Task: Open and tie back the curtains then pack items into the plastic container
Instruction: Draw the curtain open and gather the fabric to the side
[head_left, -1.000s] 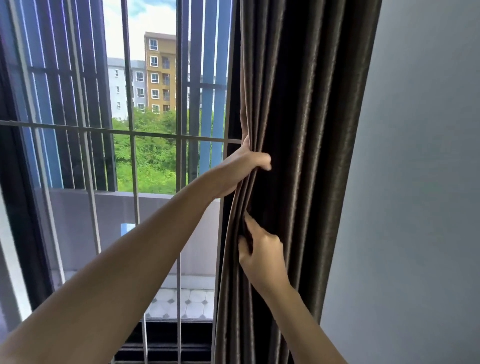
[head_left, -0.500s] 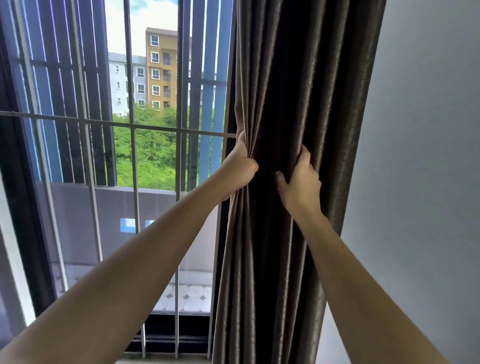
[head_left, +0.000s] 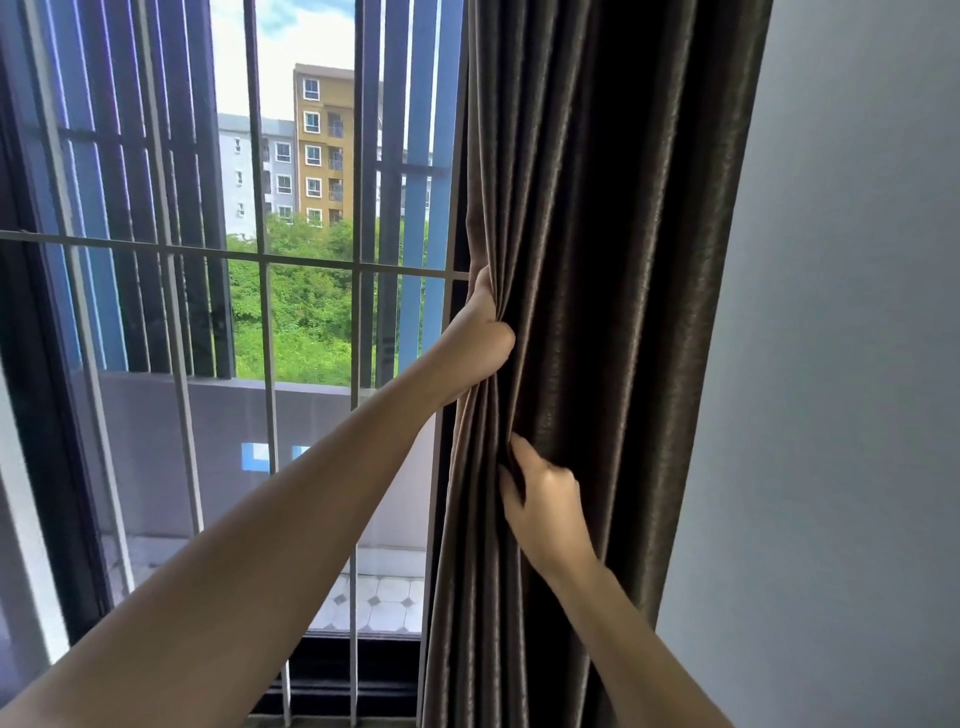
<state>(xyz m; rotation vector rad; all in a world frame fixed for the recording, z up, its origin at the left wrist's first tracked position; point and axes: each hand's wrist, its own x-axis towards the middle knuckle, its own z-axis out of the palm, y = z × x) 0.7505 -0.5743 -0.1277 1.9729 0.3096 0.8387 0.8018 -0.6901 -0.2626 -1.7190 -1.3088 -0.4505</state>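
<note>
The curtain (head_left: 597, 312) hung bunched beside the wall (head_left: 857, 364), window bars (head_left: 260, 249) uncovered. The left hand (head_left: 480, 338) clamped its folds; the right hand (head_left: 543, 493) pinched lower. Tying back seemed next, needing a tie, none visible.

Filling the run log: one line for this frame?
stage: gathering curtain | left hand: gripping folds | right hand: pinching fold lower | tie-back: not seen

There were no words, numbers, labels or signs to read anywhere in the picture.
</note>
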